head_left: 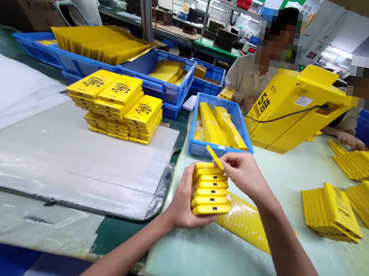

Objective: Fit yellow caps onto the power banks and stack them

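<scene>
My left hand [184,204] is closed around the side of a row of several yellow power banks [210,190] standing on edge on the pale mat. My right hand [244,171] pinches one more yellow power bank [215,157] at the far end of that row, tilted above it. A yellow plastic-wrapped pack [244,222] lies flat just right of the row, under my right forearm.
A blue bin [195,147] with yellow pieces stands just beyond my hands. Stacked yellow power banks [119,105] sit on a clear plastic sheet [60,154] at left. More yellow rows [333,214] lie at right. A yellow charging cabinet [292,112] and seated people are behind.
</scene>
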